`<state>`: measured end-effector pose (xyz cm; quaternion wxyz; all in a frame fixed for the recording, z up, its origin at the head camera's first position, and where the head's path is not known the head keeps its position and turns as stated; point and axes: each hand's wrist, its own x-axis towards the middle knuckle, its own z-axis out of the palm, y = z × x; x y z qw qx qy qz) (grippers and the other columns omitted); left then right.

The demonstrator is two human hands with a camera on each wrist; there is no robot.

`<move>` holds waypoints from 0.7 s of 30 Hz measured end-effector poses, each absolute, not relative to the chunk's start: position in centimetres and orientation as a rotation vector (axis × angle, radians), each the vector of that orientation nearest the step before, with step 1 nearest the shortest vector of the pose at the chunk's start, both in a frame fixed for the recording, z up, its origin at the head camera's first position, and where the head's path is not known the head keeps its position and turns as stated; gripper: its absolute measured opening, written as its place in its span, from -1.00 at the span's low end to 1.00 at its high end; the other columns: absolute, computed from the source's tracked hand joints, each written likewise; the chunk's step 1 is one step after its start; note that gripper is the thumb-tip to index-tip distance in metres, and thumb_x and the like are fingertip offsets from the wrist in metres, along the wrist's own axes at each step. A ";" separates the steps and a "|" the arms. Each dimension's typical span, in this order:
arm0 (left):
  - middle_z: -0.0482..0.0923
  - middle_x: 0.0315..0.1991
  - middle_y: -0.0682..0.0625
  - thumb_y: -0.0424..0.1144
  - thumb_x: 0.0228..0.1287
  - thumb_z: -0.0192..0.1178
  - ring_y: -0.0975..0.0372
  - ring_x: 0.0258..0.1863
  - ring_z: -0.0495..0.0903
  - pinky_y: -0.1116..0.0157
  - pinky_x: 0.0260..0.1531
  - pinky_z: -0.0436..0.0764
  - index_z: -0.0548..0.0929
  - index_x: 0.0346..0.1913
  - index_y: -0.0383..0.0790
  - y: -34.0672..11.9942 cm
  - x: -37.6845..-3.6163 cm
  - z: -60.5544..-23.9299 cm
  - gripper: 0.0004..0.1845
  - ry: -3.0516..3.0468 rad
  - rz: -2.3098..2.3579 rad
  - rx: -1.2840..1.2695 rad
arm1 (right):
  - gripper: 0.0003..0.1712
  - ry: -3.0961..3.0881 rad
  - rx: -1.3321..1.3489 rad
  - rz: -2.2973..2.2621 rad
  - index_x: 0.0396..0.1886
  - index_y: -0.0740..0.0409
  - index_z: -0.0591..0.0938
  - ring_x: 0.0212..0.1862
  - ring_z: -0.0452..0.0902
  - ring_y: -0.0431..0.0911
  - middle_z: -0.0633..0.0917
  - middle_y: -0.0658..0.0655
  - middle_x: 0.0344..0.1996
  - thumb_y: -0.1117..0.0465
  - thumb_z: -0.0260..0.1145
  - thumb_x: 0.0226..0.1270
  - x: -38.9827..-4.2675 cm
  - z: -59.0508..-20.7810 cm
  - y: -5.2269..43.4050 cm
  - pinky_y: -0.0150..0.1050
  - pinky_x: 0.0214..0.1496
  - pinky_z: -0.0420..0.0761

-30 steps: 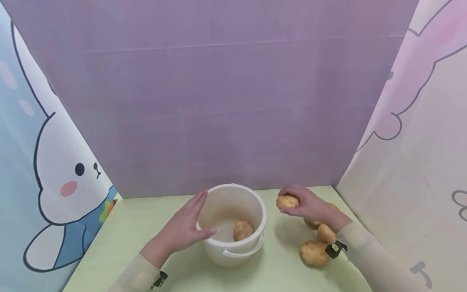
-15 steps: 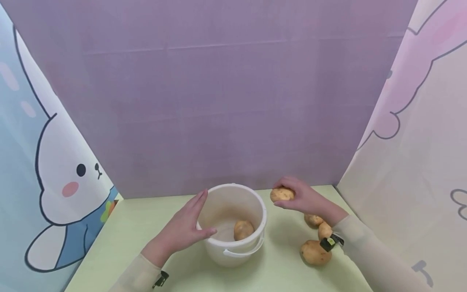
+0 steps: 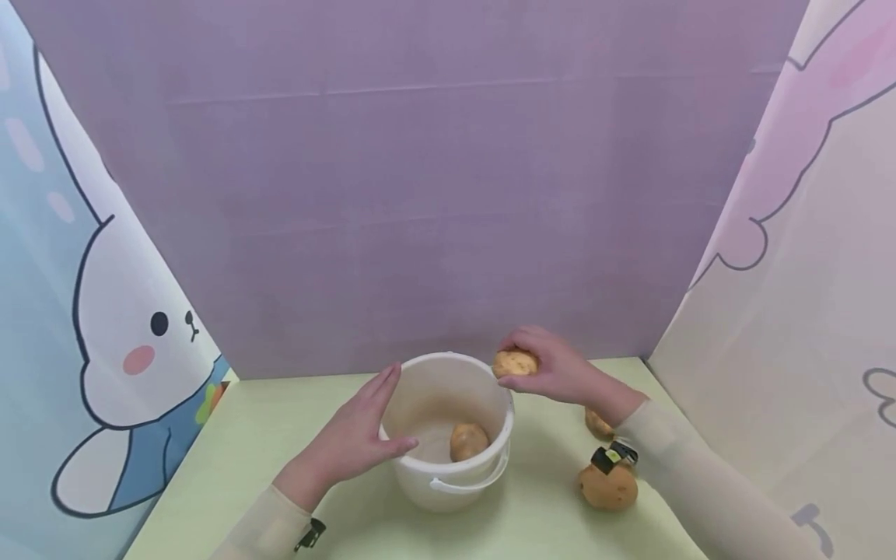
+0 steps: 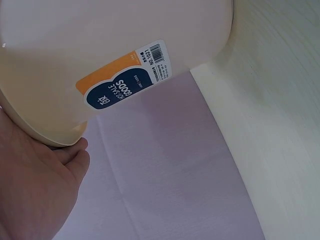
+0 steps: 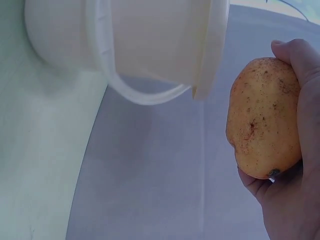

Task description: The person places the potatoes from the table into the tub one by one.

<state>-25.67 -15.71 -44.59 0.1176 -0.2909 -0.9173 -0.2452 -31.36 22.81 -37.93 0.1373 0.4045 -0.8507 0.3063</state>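
Observation:
A white plastic bucket [image 3: 448,486] stands on the table with one potato [image 3: 468,442] lying inside it. My left hand [image 3: 353,435] rests against the bucket's left rim, thumb and fingers spread and fairly straight; in the left wrist view, the hand [image 4: 40,180] touches the rim beside a label [image 4: 125,77]. My right hand [image 3: 549,365] grips another potato [image 3: 515,363] just above the bucket's right back rim. In the right wrist view, thumb and fingers hold this potato [image 5: 262,117] from its sides, apart from the bucket [image 5: 155,40].
To the right of the bucket, a large potato [image 3: 607,488] and another potato [image 3: 598,424] lie on the pale green table [image 3: 280,404], partly hidden by my right forearm and wrist camera. The bucket's handle [image 3: 472,486] hangs at its front. A purple backdrop [image 3: 448,194] closes off the back.
My right hand has moved left and up with its potato, from over the other potatoes to the bucket's right rim. The left hand and bucket have stayed put.

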 end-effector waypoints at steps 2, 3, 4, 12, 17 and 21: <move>0.12 0.76 -0.25 0.48 0.32 0.36 -0.16 0.71 0.19 -0.23 0.58 0.35 0.08 0.78 -0.35 -15.7 -25.7 -44.6 0.30 -2.683 -0.723 -0.853 | -0.58 -2.465 1.179 0.882 0.09 -0.12 0.77 -0.08 0.56 -0.16 0.70 -0.20 -0.08 -0.02 0.70 0.31 -31.4 -37.8 22.2 -0.17 -0.12 0.64; 0.11 0.76 -0.25 0.48 0.31 0.37 -0.16 0.71 0.19 -0.23 0.58 0.35 0.08 0.78 -0.34 -15.7 -25.7 -44.6 0.31 -2.686 -0.727 -0.851 | -0.58 -2.466 1.187 0.881 0.10 -0.13 0.78 -0.08 0.56 -0.16 0.70 -0.20 -0.08 -0.03 0.71 0.31 -31.5 -37.8 21.9 -0.17 -0.12 0.64; 0.11 0.76 -0.25 0.47 0.31 0.37 -0.16 0.70 0.19 -0.23 0.58 0.35 0.08 0.78 -0.34 -15.7 -25.7 -44.6 0.31 -2.687 -0.727 -0.851 | -0.57 -2.468 1.193 0.883 0.10 -0.13 0.78 -0.08 0.56 -0.16 0.69 -0.20 -0.08 -0.04 0.71 0.30 -31.5 -37.7 21.6 -0.18 -0.12 0.64; 0.11 0.76 -0.25 0.48 0.32 0.36 -0.15 0.70 0.20 -0.21 0.58 0.35 0.07 0.79 -0.33 -15.6 -25.7 -44.5 0.30 -2.695 -0.713 -0.841 | -0.56 -2.475 1.254 0.864 0.11 -0.14 0.77 -0.05 0.54 -0.17 0.66 -0.20 -0.09 -0.07 0.69 0.31 -31.7 -37.4 19.7 -0.17 -0.09 0.63; 0.12 0.76 -0.25 0.47 0.33 0.35 -0.16 0.70 0.21 -0.22 0.58 0.36 0.09 0.78 -0.36 -15.4 -25.8 -44.4 0.29 -2.685 -0.723 -0.856 | -0.52 -2.495 1.260 0.837 0.14 -0.12 0.76 -0.02 0.54 -0.18 0.65 -0.18 -0.06 -0.10 0.68 0.31 -31.7 -37.6 18.8 -0.17 -0.05 0.65; 0.13 0.75 -0.25 0.48 0.35 0.33 -0.16 0.69 0.22 -0.22 0.56 0.38 0.09 0.78 -0.36 -15.3 -25.9 -44.5 0.28 -2.680 -0.723 -0.866 | -0.48 -2.530 1.249 0.837 0.19 -0.10 0.76 0.02 0.55 -0.18 0.66 -0.17 0.01 -0.11 0.69 0.31 -31.6 -37.9 18.1 -0.16 -0.01 0.66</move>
